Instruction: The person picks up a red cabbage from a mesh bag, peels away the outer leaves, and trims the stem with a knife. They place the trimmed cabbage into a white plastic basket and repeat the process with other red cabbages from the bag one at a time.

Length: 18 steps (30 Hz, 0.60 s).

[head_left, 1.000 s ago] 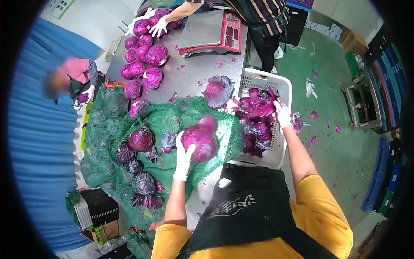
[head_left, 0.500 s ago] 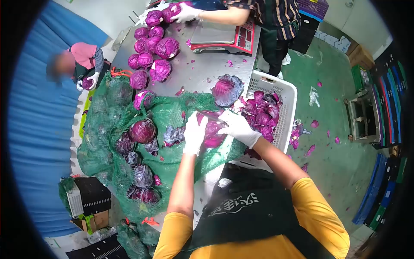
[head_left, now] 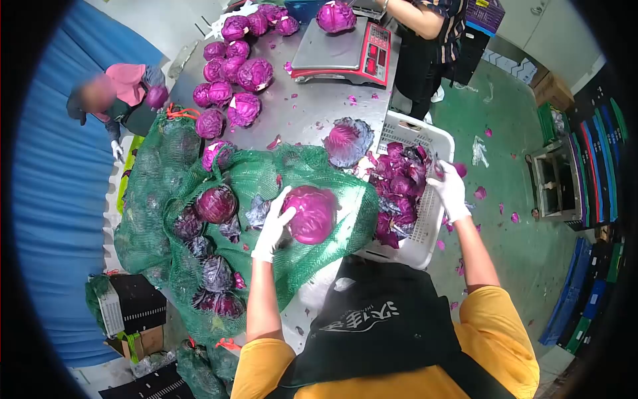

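My left hand [head_left: 272,229], in a white glove, is closed around the left side of a red cabbage [head_left: 312,216] above the green mesh sack [head_left: 355,209]. My gloved right hand [head_left: 450,193] is over the right rim of the white crate [head_left: 420,249], closed on what looks like a knife [head_left: 436,161], its blade thin and blurred. Beside that hand is a blurred purple leaf [head_left: 460,169]. Loose cabbage leaves [head_left: 399,179] fill much of the crate. Left of the held cabbage, more red cabbages [head_left: 216,204] lie in the sack's opening.
Several trimmed cabbages [head_left: 255,74] stand on the metal table [head_left: 299,113] at the back left. A red scale [head_left: 375,56] bears one cabbage [head_left: 335,16], near a co-worker [head_left: 425,40]. Another person [head_left: 126,93] is at far left. Leaf scraps dot the green floor [head_left: 498,266].
My right hand has moved from the cabbage to the crate's right side. My left hand keeps the cabbage, now more exposed. A cabbage now sits on the scale, and the co-worker's hand has left the row.
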Motion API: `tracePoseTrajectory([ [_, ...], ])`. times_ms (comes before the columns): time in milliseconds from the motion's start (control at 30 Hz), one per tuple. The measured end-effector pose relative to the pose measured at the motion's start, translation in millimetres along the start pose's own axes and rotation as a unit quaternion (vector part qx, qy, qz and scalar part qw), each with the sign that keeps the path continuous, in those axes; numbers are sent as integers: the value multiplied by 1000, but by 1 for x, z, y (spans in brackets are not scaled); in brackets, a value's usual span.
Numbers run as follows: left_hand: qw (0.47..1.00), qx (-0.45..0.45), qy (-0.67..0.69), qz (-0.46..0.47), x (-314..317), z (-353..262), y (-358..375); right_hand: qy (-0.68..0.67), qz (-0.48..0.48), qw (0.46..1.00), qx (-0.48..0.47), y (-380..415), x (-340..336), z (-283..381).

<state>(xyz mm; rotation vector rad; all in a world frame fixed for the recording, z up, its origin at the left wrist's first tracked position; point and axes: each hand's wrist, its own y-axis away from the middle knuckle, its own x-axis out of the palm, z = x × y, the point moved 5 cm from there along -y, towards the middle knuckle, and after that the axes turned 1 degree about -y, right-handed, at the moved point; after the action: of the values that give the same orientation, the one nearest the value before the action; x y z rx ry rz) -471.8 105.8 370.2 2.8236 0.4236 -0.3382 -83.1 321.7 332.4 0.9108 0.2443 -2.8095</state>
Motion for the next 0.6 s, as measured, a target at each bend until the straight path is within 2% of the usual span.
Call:
tracePoseTrajectory([
  [33,1000,-4,0,1,4,-3,3,-128,-5,992,-7,3,12,28],
  [100,998,50,-27,42,15,-12,4,-85,190,978,-30,15,48,99],
  [167,997,58,-13,43,21,-6,3,-187,290,930,-129,35,118,118],
  [233,967,106,-195,-122,10,3,9,-108,339,929,-96,44,156,141],
  [267,949,97,-218,-206,4,1,20,-109,341,929,-98,45,162,150],
  [300,962,23,-98,-255,-2,19,29,-100,356,929,-20,44,169,150],
  [333,966,-14,-47,-253,5,13,41,-89,369,923,59,42,174,147],
  [367,967,-53,4,-250,15,-1,53,-89,370,923,57,43,176,146],
  [400,965,13,-120,-235,29,-22,60,-124,359,925,-22,47,177,150],
  [433,944,38,-229,-234,40,-33,63,-157,346,920,-101,54,179,153],
  [467,932,46,-268,-239,45,-39,63,-244,270,926,-101,64,185,150],
  [500,918,54,-308,-243,46,-45,62,-243,275,925,-101,77,193,143],
  [567,923,39,-309,-225,41,-47,57,-144,154,965,-157,83,178,151],
  [600,927,28,-313,-203,38,-46,54,-70,159,960,-218,83,169,154],
])
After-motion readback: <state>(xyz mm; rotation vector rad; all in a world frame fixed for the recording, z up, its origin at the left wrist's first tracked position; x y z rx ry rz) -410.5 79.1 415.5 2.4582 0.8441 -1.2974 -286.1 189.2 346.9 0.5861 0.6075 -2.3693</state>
